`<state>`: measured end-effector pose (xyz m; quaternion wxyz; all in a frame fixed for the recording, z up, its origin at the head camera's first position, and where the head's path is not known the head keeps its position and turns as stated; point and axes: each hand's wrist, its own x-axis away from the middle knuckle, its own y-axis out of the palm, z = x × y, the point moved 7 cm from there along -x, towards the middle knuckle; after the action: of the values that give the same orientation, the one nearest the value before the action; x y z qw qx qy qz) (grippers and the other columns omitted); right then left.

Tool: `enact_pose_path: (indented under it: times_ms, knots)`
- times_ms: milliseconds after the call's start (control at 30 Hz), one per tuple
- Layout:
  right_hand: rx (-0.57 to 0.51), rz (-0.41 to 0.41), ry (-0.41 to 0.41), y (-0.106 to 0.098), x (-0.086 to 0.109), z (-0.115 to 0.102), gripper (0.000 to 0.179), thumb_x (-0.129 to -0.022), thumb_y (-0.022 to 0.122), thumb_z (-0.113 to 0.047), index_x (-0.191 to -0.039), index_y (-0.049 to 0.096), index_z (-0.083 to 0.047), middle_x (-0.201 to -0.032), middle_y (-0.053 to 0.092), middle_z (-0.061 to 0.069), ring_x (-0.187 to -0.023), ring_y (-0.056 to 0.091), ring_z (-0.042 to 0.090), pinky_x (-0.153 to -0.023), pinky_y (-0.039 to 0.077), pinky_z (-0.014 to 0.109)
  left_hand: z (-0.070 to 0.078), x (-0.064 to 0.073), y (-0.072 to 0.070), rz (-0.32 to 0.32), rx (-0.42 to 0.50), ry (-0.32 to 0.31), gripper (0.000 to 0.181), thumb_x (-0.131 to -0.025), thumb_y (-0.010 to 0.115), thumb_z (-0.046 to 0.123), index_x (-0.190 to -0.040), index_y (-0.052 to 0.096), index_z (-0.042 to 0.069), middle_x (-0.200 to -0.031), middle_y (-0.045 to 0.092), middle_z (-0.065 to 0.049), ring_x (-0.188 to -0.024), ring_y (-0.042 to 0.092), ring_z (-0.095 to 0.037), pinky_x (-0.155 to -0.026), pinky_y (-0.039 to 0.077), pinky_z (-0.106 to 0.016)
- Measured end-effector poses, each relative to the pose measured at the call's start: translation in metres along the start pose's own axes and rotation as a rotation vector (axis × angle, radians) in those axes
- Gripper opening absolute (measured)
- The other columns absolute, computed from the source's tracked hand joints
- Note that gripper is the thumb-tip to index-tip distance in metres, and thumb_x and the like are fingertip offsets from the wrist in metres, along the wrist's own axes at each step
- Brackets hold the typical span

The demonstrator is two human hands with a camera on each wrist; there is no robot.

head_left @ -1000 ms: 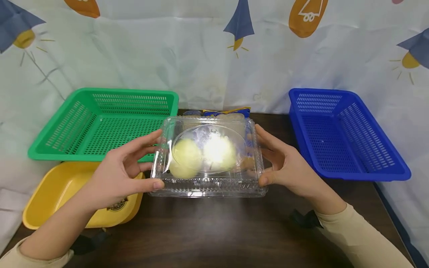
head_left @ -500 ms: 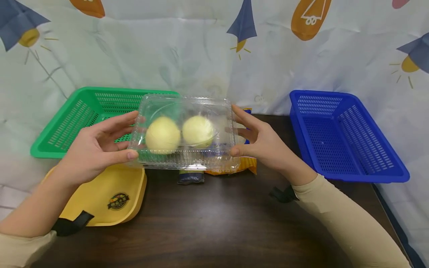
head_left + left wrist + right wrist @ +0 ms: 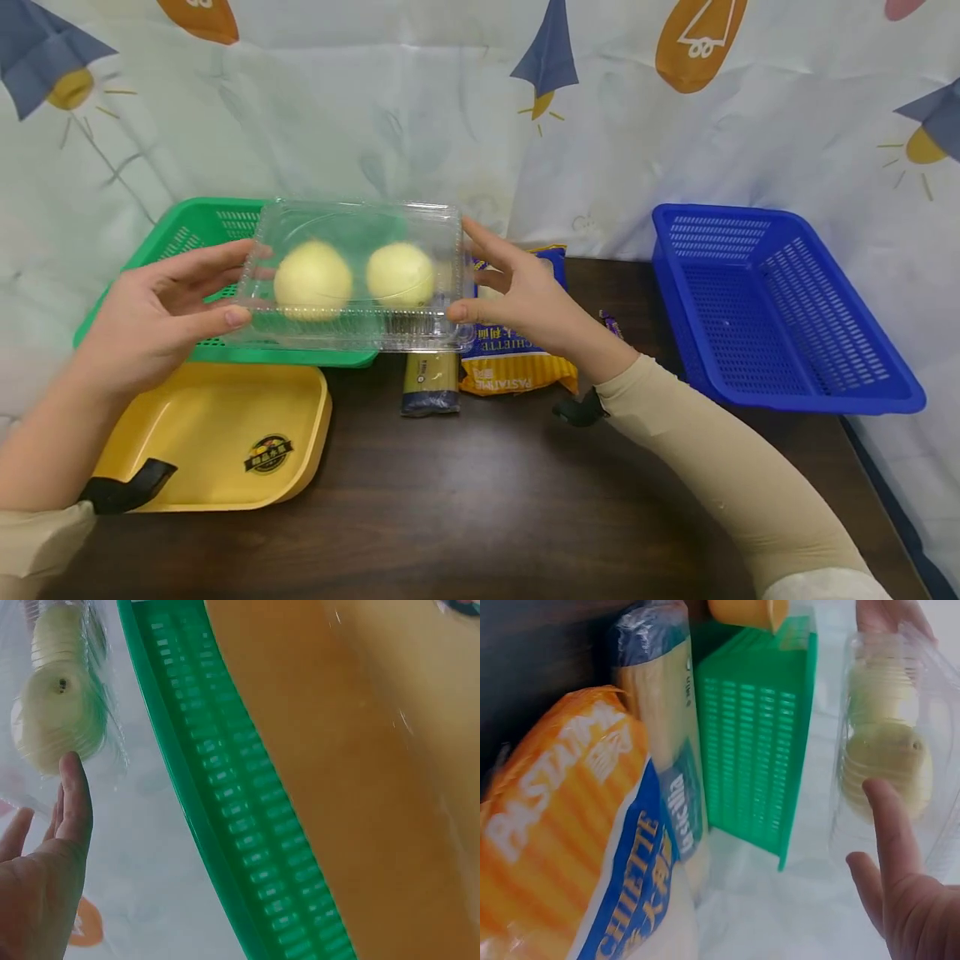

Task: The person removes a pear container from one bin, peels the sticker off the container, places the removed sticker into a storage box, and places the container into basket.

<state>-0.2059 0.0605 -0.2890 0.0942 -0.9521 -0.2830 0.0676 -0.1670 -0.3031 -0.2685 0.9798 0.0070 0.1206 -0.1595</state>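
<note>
Between both hands, a clear plastic clamshell box (image 3: 351, 327) is held up over the green basket (image 3: 112, 300). Inside it sit two round, pale yellow fruits (image 3: 312, 279); a dark spot marks the end of one in the left wrist view. My left hand (image 3: 168, 308) grips the box's left end, thumb at the front edge and fingers behind. The right hand (image 3: 517, 292) holds the opposite end in the same way. Through the clear lid, part of the green basket shows; the box and left hand cover much of it.
A yellow basin (image 3: 217, 433) stands at the front left. A blue basket (image 3: 810, 392) is at the right. Behind the right hand lie an orange-and-blue pasta bag (image 3: 506, 375), a spaghetti pack (image 3: 431, 383) and a small purple wrapper (image 3: 611, 323). A printed cloth hangs behind.
Both hands have carried the box left and farther back, from above the table's middle to over the green basket. The pasta packs have come into view.
</note>
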Motion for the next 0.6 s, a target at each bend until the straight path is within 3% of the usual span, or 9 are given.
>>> enact_pose_path:
  times_ms: [167, 333, 467, 600]
  knots:
    - [-0.047, -0.032, -0.018, 0.017, -0.024, 0.001, 0.124, -0.079, 0.088, -0.066, -0.176, 0.017, -0.037, -0.176, 0.033, -0.001, -0.156, 0.044, 0.029, -0.112, 0.054, 0.045, -0.003, -0.001, -0.024, -0.012, 0.046, 0.040, 0.063, -0.096, 0.050, -0.032, -0.157, 0.045, -0.016, -0.155, 0.061, -0.015, -0.143, 0.058, -0.018, -0.099, 0.058, -0.022]
    - [-0.071, -0.036, -0.035, 0.033, -0.046, 0.003, 0.107, -0.097, 0.088, -0.034, -0.177, 0.017, -0.033, -0.176, 0.034, -0.001, -0.155, 0.046, 0.026, -0.113, 0.053, 0.042, -0.011, 0.004, -0.052, 0.042, 0.117, 0.048, 0.060, -0.099, 0.046, -0.032, -0.157, 0.044, -0.018, -0.153, 0.063, -0.015, -0.138, 0.063, -0.018, -0.101, 0.057, -0.025]
    - [-0.118, -0.030, -0.024, 0.044, -0.064, 0.003, 0.104, -0.098, 0.085, -0.017, -0.177, 0.018, -0.029, -0.175, 0.035, 0.002, -0.152, 0.049, 0.024, -0.110, 0.055, 0.038, -0.015, 0.004, -0.071, 0.066, 0.185, 0.102, 0.055, -0.100, 0.043, -0.032, -0.154, 0.042, -0.022, -0.152, 0.063, -0.019, -0.140, 0.061, -0.023, -0.106, 0.055, -0.030]
    - [-0.182, -0.033, 0.002, 0.057, -0.080, 0.003, 0.106, -0.097, 0.085, -0.014, -0.177, 0.017, -0.024, -0.176, 0.034, 0.006, -0.152, 0.049, 0.023, -0.107, 0.056, 0.034, -0.017, 0.002, -0.084, 0.046, 0.166, 0.177, 0.049, -0.103, 0.043, -0.029, -0.152, 0.038, -0.027, -0.152, 0.061, -0.026, -0.145, 0.054, -0.032, -0.112, 0.053, -0.033]
